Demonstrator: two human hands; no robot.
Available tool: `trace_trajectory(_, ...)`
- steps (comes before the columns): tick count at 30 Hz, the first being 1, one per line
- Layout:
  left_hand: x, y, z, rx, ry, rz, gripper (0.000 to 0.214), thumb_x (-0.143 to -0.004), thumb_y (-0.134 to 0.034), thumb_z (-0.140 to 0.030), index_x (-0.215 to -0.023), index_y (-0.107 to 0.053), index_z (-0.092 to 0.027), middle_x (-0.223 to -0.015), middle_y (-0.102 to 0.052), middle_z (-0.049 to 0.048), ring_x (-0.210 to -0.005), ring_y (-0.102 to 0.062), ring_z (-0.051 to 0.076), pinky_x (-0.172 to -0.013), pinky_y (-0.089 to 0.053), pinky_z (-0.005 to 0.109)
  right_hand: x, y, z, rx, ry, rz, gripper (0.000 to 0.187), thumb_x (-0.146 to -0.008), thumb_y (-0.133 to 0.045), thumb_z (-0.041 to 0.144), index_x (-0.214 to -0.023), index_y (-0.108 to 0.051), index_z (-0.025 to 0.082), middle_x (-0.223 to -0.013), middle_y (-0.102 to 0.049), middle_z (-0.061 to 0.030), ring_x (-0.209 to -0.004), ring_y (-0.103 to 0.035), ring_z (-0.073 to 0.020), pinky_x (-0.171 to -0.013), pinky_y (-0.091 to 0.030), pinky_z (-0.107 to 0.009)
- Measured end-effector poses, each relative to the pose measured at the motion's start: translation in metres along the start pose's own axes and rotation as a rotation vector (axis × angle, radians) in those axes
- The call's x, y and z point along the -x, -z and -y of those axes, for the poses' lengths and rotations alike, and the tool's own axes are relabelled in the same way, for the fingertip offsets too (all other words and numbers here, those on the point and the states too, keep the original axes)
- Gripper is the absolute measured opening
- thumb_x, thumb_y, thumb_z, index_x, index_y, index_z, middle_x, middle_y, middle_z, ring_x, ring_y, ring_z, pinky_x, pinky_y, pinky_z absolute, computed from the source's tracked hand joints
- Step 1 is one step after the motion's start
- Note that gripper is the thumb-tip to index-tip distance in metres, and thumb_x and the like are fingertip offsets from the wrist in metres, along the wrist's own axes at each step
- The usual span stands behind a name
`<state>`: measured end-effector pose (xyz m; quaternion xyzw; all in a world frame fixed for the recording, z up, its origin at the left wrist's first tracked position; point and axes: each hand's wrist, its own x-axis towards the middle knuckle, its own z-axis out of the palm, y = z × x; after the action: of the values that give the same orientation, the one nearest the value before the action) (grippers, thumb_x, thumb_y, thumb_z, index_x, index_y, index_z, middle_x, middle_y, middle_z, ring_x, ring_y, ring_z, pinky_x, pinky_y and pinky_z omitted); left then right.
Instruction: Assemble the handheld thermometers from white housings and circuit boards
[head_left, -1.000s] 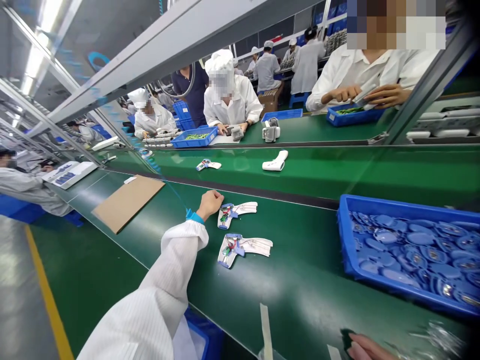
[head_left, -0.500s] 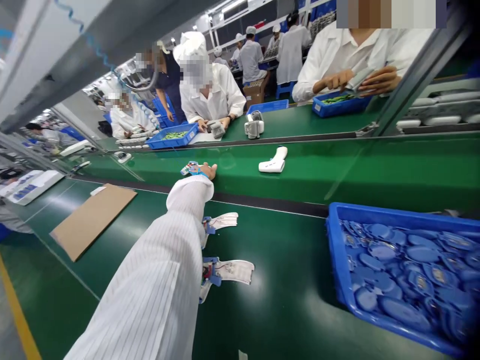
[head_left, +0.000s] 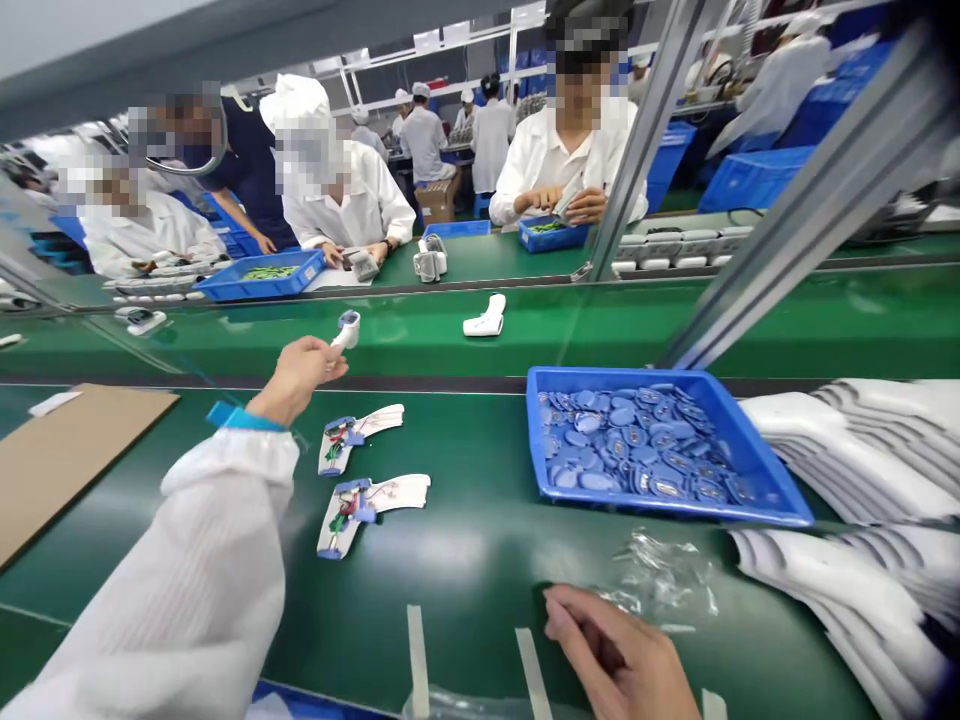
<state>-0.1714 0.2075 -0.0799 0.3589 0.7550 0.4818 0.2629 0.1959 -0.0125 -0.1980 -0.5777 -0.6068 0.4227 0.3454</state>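
Note:
My left hand (head_left: 300,378) reaches out at the near edge of the green belt. Its fingers pinch the end of a white thermometer-gun housing (head_left: 347,330) with a blue-grey end. Near that sleeve, two open housing halves with coloured wires lie on the bench, an upper one (head_left: 352,438) and a lower one (head_left: 367,508). In the foreground, my right hand (head_left: 622,655) has its fingers curled and the thumb against them, with nothing showing in them. Crumpled clear plastic (head_left: 667,575) lies beside it. Farther along the belt rests another white thermometer-gun housing (head_left: 486,316).
A blue bin (head_left: 534,440) of blue oval parts stands right of centre. White curved shells (head_left: 840,580) are stacked at far right. Cardboard (head_left: 82,450) lies at left, tape strips (head_left: 417,660) at the front edge. Co-workers sit across the belt; a metal post (head_left: 780,215) slants at right.
My left hand has drawn back from the belt, and the white housing now shows in its fingers. My right hand has come into view. The view has swung right, showing the whole bin and the stacked shells.

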Motion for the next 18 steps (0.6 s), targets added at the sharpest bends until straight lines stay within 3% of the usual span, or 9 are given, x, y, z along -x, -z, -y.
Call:
trace_trajectory(3, 0.087, 0.005, 0.007, 0.067, -0.121, 0.128, 0.020, -0.085, -0.070, -0.018, -0.074, -0.053, -0.017, -0.084, -0.071, 0.0039, -0.078, -0.070, 0.017, -0.073, -0.057, 0.028, 0.002, 0.003, 0.030, -0.089, -0.039, 0.117, 0.036, -0.094, -0.056, 0.053, -0.098, -0.074, 0.023, -0.082, -0.075, -0.0038, -0.061, -0.064, -0.0142, -0.054, -0.053, -0.020)
trace_trajectory(7, 0.234, -0.013, 0.045, 0.095, -0.334, 0.384, 0.018, -0.092, -0.063, -0.030, -0.078, -0.054, -0.022, -0.095, -0.073, 0.0056, -0.088, -0.071, 0.021, -0.072, -0.057, 0.031, 0.001, -0.004, 0.061, -0.242, -0.023, 0.181, 0.052, -0.095, -0.056, 0.054, -0.137, -0.054, 0.025, -0.126, -0.067, -0.0098, -0.092, -0.068, -0.0173, -0.076, -0.058, -0.027)
trace_trajectory(9, 0.293, -0.023, 0.068, 0.036, -0.395, 0.606, 0.003, -0.096, -0.057, -0.027, -0.098, -0.058, -0.026, -0.117, -0.070, 0.0071, -0.099, -0.069, 0.022, -0.084, -0.058, 0.036, 0.001, -0.005, 0.065, -0.285, -0.044, 0.154, 0.047, -0.097, -0.051, 0.055, -0.131, -0.054, 0.022, -0.124, -0.067, -0.0105, -0.097, -0.067, -0.0182, -0.083, -0.057, -0.030)
trace_trajectory(10, 0.313, -0.026, 0.078, -0.019, -0.460, 0.676, 0.014, -0.094, -0.059, -0.026, -0.108, -0.057, -0.028, -0.124, -0.067, 0.0083, -0.104, -0.068, 0.024, -0.086, -0.058, 0.038, 0.002, -0.003, 0.063, -0.275, -0.059, 0.149, 0.043, -0.099, -0.047, 0.055, -0.122, -0.058, 0.021, -0.117, -0.069, -0.0098, -0.093, -0.067, -0.0180, -0.083, -0.056, -0.030)
trace_trajectory(12, 0.332, -0.029, 0.091, -0.101, -0.549, 0.665, 0.032, -0.093, -0.061, -0.024, -0.123, -0.052, -0.030, -0.130, -0.063, 0.0097, -0.112, -0.065, 0.026, -0.090, -0.057, 0.040, 0.009, 0.006, 0.055, -0.199, -0.062, 0.160, 0.041, -0.102, -0.040, 0.054, -0.111, -0.061, 0.019, -0.100, -0.071, -0.0073, -0.085, -0.066, -0.0173, -0.081, -0.055, -0.029)
trace_trajectory(15, 0.322, -0.031, 0.092, -0.142, -0.566, 0.445, 0.046, -0.091, -0.066, -0.031, -0.133, -0.048, -0.029, -0.136, -0.057, 0.0113, -0.127, -0.055, 0.029, -0.102, -0.050, 0.045, 0.026, 0.025, 0.040, -0.055, 0.005, 0.242, 0.042, -0.103, -0.038, 0.049, -0.124, -0.061, 0.021, -0.102, -0.071, -0.0065, -0.093, -0.066, -0.0194, -0.087, -0.053, -0.031)
trace_trajectory(16, 0.314, -0.031, 0.089, -0.137, -0.545, 0.443, 0.047, -0.090, -0.069, -0.033, -0.133, -0.049, -0.028, -0.137, -0.055, 0.0113, -0.128, -0.052, 0.029, -0.104, -0.047, 0.046, 0.031, 0.031, 0.036, -0.029, 0.017, 0.271, 0.042, -0.103, -0.039, 0.048, -0.128, -0.061, 0.023, -0.109, -0.071, -0.0067, -0.100, -0.065, -0.0206, -0.093, -0.052, -0.032)
trace_trajectory(18, 0.298, -0.035, 0.081, -0.116, -0.453, 0.631, 0.038, -0.088, -0.072, -0.035, -0.122, -0.058, -0.025, -0.126, -0.061, 0.0091, -0.117, -0.057, 0.027, -0.097, -0.049, 0.040, 0.040, 0.040, 0.027, -0.009, 0.030, 0.318, 0.040, -0.103, -0.040, 0.047, -0.131, -0.061, 0.027, -0.124, -0.067, -0.0064, -0.116, -0.061, -0.0225, -0.103, -0.048, -0.036)
